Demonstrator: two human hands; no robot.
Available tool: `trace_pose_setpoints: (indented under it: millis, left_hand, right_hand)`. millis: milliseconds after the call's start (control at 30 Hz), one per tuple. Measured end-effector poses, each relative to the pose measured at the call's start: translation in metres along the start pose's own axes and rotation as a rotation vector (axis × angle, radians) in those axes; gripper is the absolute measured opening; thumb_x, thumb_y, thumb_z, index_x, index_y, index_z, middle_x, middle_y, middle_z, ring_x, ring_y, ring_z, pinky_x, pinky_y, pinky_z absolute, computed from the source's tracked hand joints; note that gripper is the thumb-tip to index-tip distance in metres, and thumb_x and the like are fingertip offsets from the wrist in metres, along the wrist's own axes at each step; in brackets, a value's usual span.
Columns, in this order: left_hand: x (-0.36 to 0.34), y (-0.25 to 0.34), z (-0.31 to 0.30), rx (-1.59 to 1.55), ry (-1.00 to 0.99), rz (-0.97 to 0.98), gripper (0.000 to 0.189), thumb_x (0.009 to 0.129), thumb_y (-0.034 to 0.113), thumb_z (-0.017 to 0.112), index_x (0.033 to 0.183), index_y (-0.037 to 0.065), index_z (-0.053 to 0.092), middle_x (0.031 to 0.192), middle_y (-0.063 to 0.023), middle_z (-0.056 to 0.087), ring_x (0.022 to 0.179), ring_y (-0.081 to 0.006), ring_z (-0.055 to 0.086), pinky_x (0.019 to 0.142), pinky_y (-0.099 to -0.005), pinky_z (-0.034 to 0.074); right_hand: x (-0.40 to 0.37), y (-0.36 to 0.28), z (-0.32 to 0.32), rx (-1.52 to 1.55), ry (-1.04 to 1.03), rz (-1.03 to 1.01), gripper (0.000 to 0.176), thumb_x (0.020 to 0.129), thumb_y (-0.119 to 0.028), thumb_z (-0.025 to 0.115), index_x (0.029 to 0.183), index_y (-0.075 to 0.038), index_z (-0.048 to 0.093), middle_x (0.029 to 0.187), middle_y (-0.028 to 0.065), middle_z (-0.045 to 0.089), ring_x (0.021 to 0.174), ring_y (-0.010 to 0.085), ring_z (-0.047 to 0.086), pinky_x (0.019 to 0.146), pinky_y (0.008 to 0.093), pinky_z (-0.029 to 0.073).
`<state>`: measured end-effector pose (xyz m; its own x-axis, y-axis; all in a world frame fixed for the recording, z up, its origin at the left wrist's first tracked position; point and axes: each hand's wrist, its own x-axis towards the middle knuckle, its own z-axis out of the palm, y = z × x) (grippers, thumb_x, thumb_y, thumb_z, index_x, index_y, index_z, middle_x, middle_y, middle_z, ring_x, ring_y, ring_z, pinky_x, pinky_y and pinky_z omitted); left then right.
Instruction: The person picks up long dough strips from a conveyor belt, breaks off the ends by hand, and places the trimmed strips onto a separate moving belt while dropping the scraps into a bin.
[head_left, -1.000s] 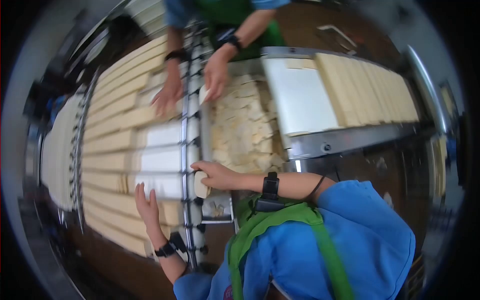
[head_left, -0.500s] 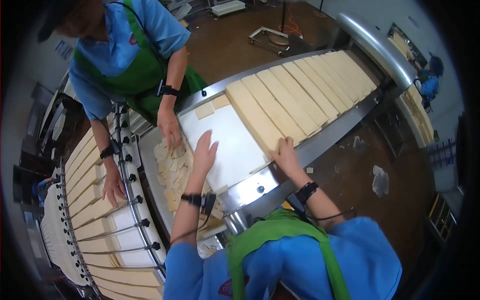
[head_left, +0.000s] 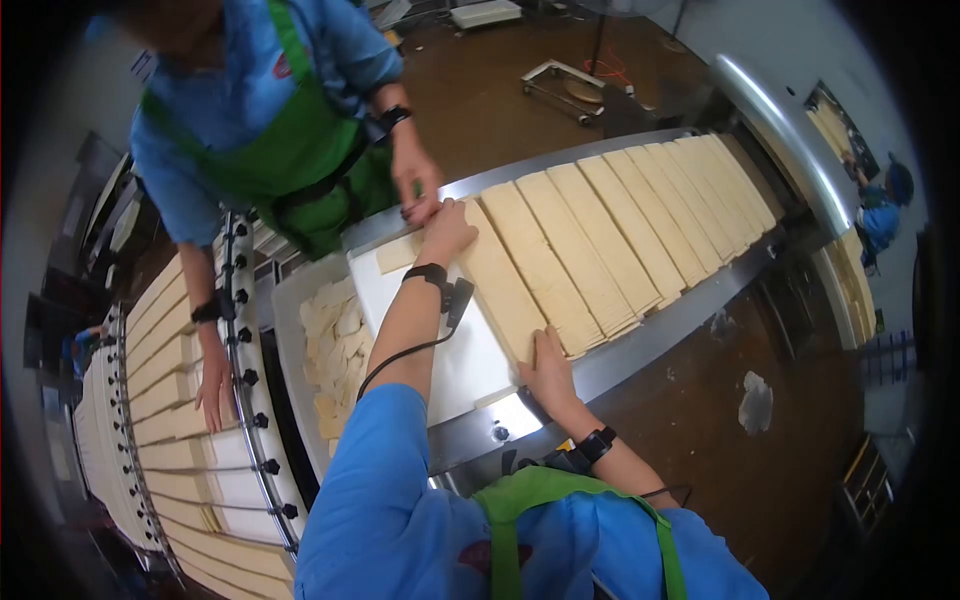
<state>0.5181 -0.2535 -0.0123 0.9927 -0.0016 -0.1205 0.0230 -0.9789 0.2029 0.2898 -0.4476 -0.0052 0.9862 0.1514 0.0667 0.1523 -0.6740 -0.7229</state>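
Overlapping flat strips of pale dough lie in a row across a white conveyor belt [head_left: 450,370]. My left hand [head_left: 450,230] is closed on the far end of the nearest dough strip [head_left: 508,275]. At its near end, my right hand [head_left: 547,372] grips the same strip, thumb and fingers at the corner. The strip still rests flat against the row. Parts of my left fingers are hidden behind the hand. A co-worker's hand [head_left: 416,185] is right beside my left hand. Small dough pieces [head_left: 398,252] lie on the belt under my left forearm.
A white bin [head_left: 290,300] of dough scraps [head_left: 333,345] stands left of the belt. Beyond it, another conveyor carries dough strips [head_left: 160,385] under metal rods, the co-worker's other hand [head_left: 213,385] over it. A metal roller cover [head_left: 785,140] spans the belt's far end.
My left hand has moved from above the bare belt to the strip's far end. My right hand stays at the near end. The co-worker's one hand has moved from the scrap bin towards the strip.
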Motion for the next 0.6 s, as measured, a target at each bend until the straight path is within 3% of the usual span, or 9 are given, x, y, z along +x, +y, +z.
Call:
trace_pose_setpoints:
  millis: [100,233,300,333,367,433,500,600]
  left_hand:
    - [-0.025,-0.029,-0.015,0.065,0.008,-0.101,0.050,0.066,0.026,0.058,0.110,0.003,0.053,0.112,-0.0136,0.051,0.110,-0.0281,0.044,0.094,-0.0425,0.031]
    - [-0.108,-0.092,-0.036,0.052,-0.005,-0.369,0.054,0.063,0.030,0.062,0.107,0.000,0.053,0.114,-0.0150,0.049,0.111,-0.0296,0.042,0.093,-0.0435,0.032]
    - [-0.163,-0.130,-0.028,0.033,0.088,-0.465,0.059,0.062,0.033,0.065,0.110,-0.001,0.052,0.112,-0.0153,0.050,0.110,-0.0298,0.043,0.093,-0.0429,0.033]
    - [-0.186,-0.155,-0.013,-0.082,0.133,-0.373,0.068,0.058,0.037,0.071,0.110,-0.001,0.048,0.103,-0.0159,0.054,0.101,-0.0298,0.048,0.091,-0.0389,0.035]
    - [-0.210,-0.169,0.008,-0.376,0.239,-0.367,0.064,0.059,0.034,0.073,0.107,0.000,0.047,0.101,-0.0157,0.054,0.098,-0.0274,0.050,0.089,-0.0359,0.037]
    - [-0.245,-0.174,0.031,-0.865,0.458,-0.395,0.056,0.061,0.028,0.075,0.101,0.001,0.046,0.097,-0.0144,0.053,0.092,-0.0234,0.051,0.084,-0.0315,0.039]
    - [-0.279,-0.176,0.042,-1.260,0.671,-0.462,0.047,0.065,0.021,0.075,0.096,0.002,0.045,0.093,-0.0124,0.053,0.088,-0.0199,0.051,0.079,-0.0289,0.041]
    - [-0.346,-0.216,0.033,-1.092,1.040,-0.550,0.041,0.070,0.016,0.072,0.095,0.002,0.044,0.089,-0.0099,0.053,0.084,-0.0164,0.051,0.074,-0.0282,0.042]
  right_hand:
    - [0.006,0.000,0.001,-0.072,-0.066,-0.047,0.043,0.069,-0.012,0.060,0.102,0.004,0.039,0.113,0.0277,0.040,0.084,0.0446,0.051,0.071,0.0458,0.046]
    - [0.024,-0.003,-0.004,-0.044,-0.321,-0.243,0.061,0.064,-0.023,0.066,0.112,0.003,0.039,0.115,0.0238,0.042,0.095,0.0403,0.050,0.079,0.0450,0.044]
    - [0.036,0.017,0.011,-0.227,-0.254,-0.345,0.078,0.060,-0.029,0.070,0.122,0.002,0.033,0.119,0.0237,0.041,0.105,0.0368,0.047,0.086,0.0417,0.042]
    - [0.040,0.006,0.008,-0.256,-0.364,-0.162,0.083,0.059,-0.030,0.071,0.125,0.001,0.031,0.122,0.0242,0.039,0.108,0.0364,0.046,0.087,0.0406,0.041]
    - [0.046,-0.009,0.006,-0.294,-0.471,0.019,0.088,0.057,-0.031,0.071,0.128,0.001,0.029,0.124,0.0246,0.038,0.110,0.0360,0.045,0.089,0.0396,0.041]
    - [0.055,-0.021,0.021,-0.294,-0.579,0.016,0.089,0.056,-0.031,0.072,0.127,0.001,0.029,0.124,0.0247,0.038,0.110,0.0375,0.044,0.089,0.0406,0.041]
    - [0.046,-0.031,0.046,-0.341,-0.462,-0.219,0.085,0.056,-0.024,0.072,0.127,-0.001,0.031,0.121,0.0231,0.038,0.107,0.0376,0.045,0.086,0.0421,0.042]
    - [0.021,-0.089,0.069,-0.237,-0.301,-0.446,0.082,0.056,-0.018,0.073,0.126,-0.003,0.032,0.120,0.0214,0.038,0.105,0.0368,0.045,0.087,0.0410,0.041]
